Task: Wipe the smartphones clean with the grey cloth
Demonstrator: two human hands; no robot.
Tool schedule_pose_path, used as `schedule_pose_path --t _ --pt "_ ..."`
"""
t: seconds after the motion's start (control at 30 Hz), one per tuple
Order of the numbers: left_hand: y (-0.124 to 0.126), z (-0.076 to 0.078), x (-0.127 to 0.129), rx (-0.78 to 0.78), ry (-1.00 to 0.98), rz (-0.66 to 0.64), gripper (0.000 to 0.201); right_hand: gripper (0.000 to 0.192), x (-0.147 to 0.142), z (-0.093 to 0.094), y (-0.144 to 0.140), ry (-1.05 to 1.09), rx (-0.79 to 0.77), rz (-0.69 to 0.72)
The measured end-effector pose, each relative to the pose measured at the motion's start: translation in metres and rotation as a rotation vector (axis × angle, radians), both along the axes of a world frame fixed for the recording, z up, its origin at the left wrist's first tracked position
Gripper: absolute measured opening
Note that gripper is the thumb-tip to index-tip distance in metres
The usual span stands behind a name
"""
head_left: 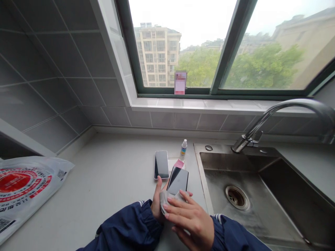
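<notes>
Black glass phone (178, 180) held tilted over the pale table (115, 181) while a cloth (165, 199) met its lower end.

The left hand (157, 204) was closed around the phone's lower edge, propping the screen up and steadying it. The right hand (192, 218), fingers together, pressed the cloth against it. Just beyond the hands lay a second phone (161, 164) and a small bottle (184, 147), with the sink (274, 195) to the right.

A second phone (161, 164) lies face up on the grey counter (112, 174), with a small white dropper bottle (183, 147) standing at its two o'clock, near the sink's corner. The steel sink (261, 195) fills the three o'clock side under a curved tap (274, 115). A red-printed plastic bag (23, 184) lies at nine o'clock, well apart.
</notes>
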State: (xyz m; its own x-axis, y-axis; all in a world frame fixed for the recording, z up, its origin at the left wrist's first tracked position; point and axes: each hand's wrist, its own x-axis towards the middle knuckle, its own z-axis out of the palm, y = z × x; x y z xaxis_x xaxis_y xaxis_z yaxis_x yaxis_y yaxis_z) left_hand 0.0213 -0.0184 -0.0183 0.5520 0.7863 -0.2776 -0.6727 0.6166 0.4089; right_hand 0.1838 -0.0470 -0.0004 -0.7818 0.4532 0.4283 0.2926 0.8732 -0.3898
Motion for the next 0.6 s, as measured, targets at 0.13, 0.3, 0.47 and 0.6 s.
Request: schedule_pose_path --t 0.13,0.3,0.47,0.6 --pt "0.005 -0.012 -0.003 0.033 -0.062 -0.041 0.109 0.047 0.0 0.0 -0.002 0.08 -0.021 0.018" --pt "0.012 -0.021 -0.009 0.031 -0.044 -0.097 0.111 0.046 -0.002 -0.005 -0.004 0.071 -0.009 0.043" --pt "0.007 -0.009 -0.009 0.098 -0.003 -0.201 0.114 0.053 -0.005 -0.004 -0.004 0.0 0.026 0.03" --pt "0.002 -0.002 -0.007 0.132 -0.07 -0.329 0.119 0.053 -0.005 -0.005 -0.001 -0.026 0.044 -0.032"
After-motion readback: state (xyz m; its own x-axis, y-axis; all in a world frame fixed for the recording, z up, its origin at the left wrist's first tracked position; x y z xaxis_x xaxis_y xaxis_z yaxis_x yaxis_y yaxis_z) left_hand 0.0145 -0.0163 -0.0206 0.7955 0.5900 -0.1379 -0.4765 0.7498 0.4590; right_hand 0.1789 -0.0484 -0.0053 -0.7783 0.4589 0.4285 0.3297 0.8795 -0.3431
